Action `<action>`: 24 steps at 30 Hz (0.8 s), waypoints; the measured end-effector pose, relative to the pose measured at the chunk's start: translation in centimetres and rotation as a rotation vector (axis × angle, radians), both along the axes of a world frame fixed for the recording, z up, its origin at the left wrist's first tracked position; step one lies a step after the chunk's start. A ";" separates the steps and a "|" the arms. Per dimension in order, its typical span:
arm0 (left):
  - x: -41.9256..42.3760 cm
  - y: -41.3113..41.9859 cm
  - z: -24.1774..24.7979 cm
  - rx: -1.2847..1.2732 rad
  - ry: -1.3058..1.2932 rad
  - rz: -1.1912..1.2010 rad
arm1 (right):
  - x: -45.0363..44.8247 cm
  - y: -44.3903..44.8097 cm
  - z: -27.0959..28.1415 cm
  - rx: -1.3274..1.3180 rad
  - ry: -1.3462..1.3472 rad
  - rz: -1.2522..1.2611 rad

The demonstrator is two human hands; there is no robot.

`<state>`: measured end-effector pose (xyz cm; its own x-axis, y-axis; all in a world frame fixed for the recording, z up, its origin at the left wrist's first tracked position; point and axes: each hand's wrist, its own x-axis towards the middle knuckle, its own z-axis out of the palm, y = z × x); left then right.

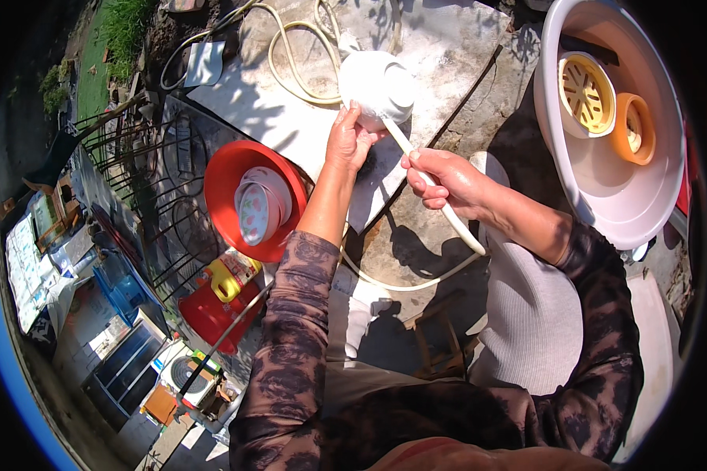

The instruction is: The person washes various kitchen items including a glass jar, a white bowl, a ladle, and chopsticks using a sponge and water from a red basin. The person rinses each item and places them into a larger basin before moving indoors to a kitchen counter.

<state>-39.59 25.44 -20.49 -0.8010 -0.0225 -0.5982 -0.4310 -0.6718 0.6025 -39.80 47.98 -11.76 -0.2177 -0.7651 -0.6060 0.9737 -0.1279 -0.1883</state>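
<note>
My left hand point(350, 138) grips the rim of a white bowl point(371, 73), overexposed by the sunlight. The bowl is tipped so its outside and foot ring face the camera. In my right hand point(445, 179) is a white hose point(461, 226), its end close against the bowl's lower edge, where a little water seems to glisten. From my right hand the hose runs down and bends back left past my left forearm. To the left of that forearm, a red plastic basin point(217, 194) holds several stacked bowls point(258, 215), the top one printed with flowers.
On the right stands a large pale plastic basin point(601, 206) containing a yellow slotted strainer point(589, 94) and an orange round container point(648, 138). A yellow bottle point(227, 285) is at a red bucket point(212, 318) on the lower left. Hose loops point(294, 65) cross the sunlit slab point(442, 53).
</note>
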 end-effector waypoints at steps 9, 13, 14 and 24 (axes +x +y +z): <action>2.0 -4.7 2.6 0.088 0.038 0.058 | -2.6 -5.0 0.2 -0.029 -0.072 0.011; 3.1 -8.2 6.2 -0.001 0.042 0.129 | -2.9 -9.5 2.6 0.032 0.191 0.193; 3.5 -9.3 7.1 0.016 0.096 0.124 | -2.8 -10.5 3.1 0.019 0.242 0.232; 7.0 -11.0 14.3 -0.165 -0.137 0.367 | -1.1 -12.8 6.9 0.312 0.435 0.165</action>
<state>-32.61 14.43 -6.17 -0.6354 -0.3959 -0.6630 -0.2650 -0.6946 0.6688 -40.87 35.18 -4.86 -0.3904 -0.6090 -0.6904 0.8003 0.1462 -0.5815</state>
